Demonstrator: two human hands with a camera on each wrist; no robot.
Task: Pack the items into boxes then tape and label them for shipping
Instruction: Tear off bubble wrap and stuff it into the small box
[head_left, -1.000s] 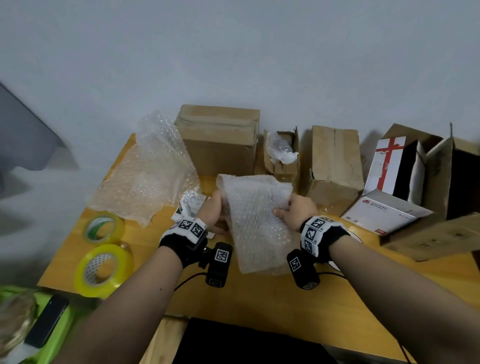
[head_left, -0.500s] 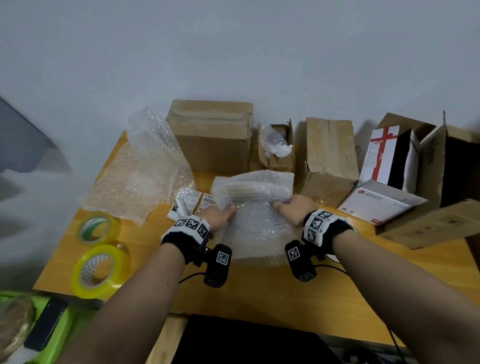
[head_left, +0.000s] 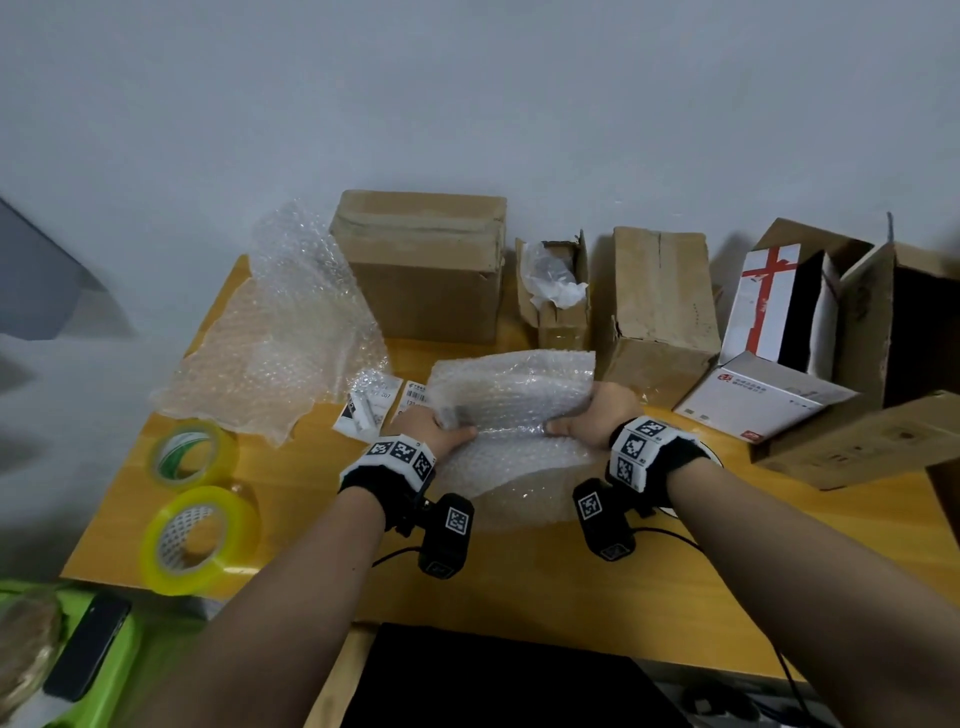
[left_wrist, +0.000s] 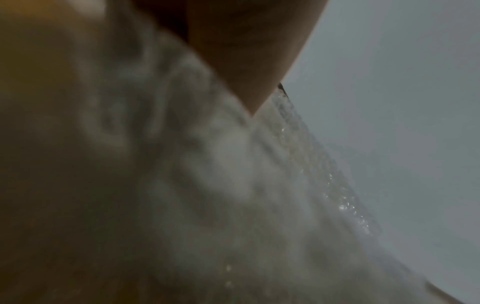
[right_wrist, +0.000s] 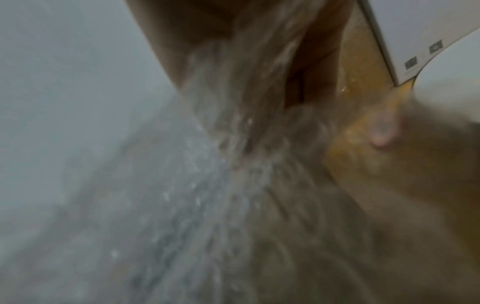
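Note:
A sheet of bubble wrap lies folded over itself at the middle of the wooden table. My left hand grips its left end and my right hand grips its right end, thumbs toward each other. What the wrap encloses is hidden. Both wrist views are blurred: the bubble wrap fills the left one, and in the right one the bubble wrap runs from under my fingers. Shipping labels lie just left of the wrap. Two tape rolls sit at the table's left front.
A loose bubble-wrap sheet lies at back left. Along the wall stand a closed cardboard box, a small open box with plastic inside, another brown box, a white box with a red cross, and an open carton.
The wrap stood upright between my hands a second ago. Both hands have since folded its top edge down toward me and lowered it to the table.

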